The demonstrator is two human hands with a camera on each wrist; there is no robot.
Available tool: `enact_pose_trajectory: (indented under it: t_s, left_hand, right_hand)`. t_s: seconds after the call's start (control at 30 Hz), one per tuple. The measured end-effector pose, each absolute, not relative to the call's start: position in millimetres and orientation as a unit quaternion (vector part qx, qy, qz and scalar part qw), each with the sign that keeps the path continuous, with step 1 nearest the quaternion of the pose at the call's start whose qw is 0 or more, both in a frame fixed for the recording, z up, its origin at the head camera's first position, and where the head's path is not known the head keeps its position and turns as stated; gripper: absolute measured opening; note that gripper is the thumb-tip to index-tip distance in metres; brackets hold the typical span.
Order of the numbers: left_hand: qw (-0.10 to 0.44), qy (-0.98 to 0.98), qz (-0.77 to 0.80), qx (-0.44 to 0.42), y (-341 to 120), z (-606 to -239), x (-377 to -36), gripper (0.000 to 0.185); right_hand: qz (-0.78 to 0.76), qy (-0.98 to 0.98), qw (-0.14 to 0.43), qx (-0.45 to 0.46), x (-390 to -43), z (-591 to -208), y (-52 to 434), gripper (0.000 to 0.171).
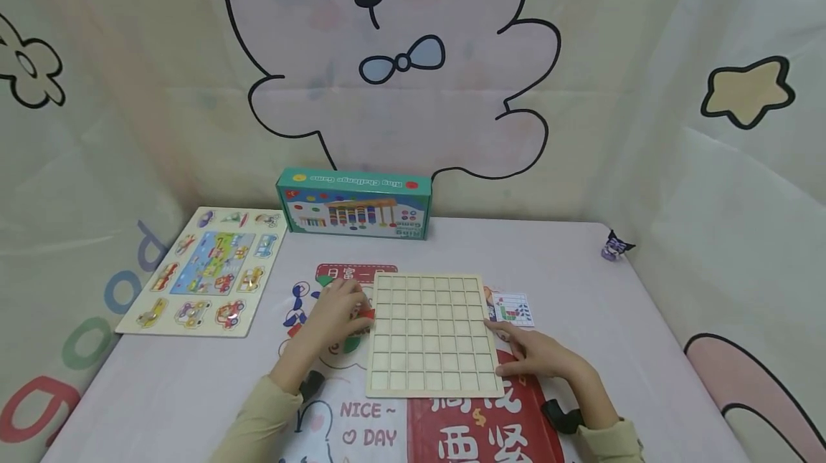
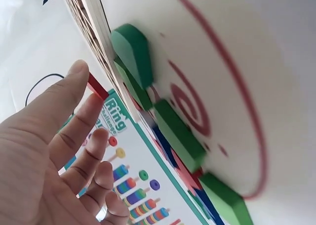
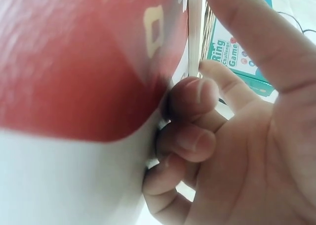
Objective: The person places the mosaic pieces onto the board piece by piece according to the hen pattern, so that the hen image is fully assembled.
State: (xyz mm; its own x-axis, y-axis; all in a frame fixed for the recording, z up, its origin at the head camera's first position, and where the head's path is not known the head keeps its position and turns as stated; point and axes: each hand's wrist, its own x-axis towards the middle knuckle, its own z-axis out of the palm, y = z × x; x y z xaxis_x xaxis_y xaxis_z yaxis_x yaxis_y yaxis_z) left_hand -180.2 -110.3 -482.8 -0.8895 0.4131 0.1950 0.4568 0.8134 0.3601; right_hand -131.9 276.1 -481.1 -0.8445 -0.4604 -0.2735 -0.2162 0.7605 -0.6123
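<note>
A pale wooden grid board with rows of square cells lies in front of the person. At its left edge my left hand pinches a small red block between thumb and index finger, the other fingers loosely bent. Below that hand, several loose green blocks lie on the printed mat, with blue and red pieces among them. My right hand rests at the board's right edge, its index fingertip and extended thumb touching the side. Its remaining fingers bend against the tabletop.
A green Ring Challenge Game box stands at the back. To the left lies a picture puzzle board. A purple wrapped candy sits at the far right corner. A small printed card shows beside the grid board. Beneath is a printed mat.
</note>
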Motion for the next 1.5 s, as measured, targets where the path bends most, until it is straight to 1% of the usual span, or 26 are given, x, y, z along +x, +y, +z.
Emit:
enact_pose_trajectory:
  t_s: [0.23,0.6,1.07,1.3,1.5]
  left_hand:
    - [0.066,-0.952,-0.179,-0.241,-99.5,-490.8,-190.2,0.024]
    - [0.061,-0.958,-0.162,-0.230,-84.3,-493.2,-197.5,0.022]
    - [0.038,-0.958,-0.194,-0.208,-77.3,-489.4,-199.1,0.012]
    - [0.027,-0.954,-0.213,-0.210,-79.5,-488.9,-198.8,0.012]
    - [0.035,-0.949,-0.230,-0.214,-83.3,-488.3,-195.9,0.014]
  right_hand:
    - [-0.290,0.912,0.217,-0.192,-131.0,-479.6,274.8,0.078]
    - [-0.315,0.896,0.260,-0.173,-136.2,-476.1,271.2,0.082]
    - [-0.309,0.898,0.251,-0.186,-139.3,-479.3,274.3,0.081]
    - [-0.313,0.895,0.248,-0.197,-138.4,-479.4,275.2,0.080]
    - [-0.320,0.893,0.250,-0.195,-137.1,-477.7,275.0,0.080]
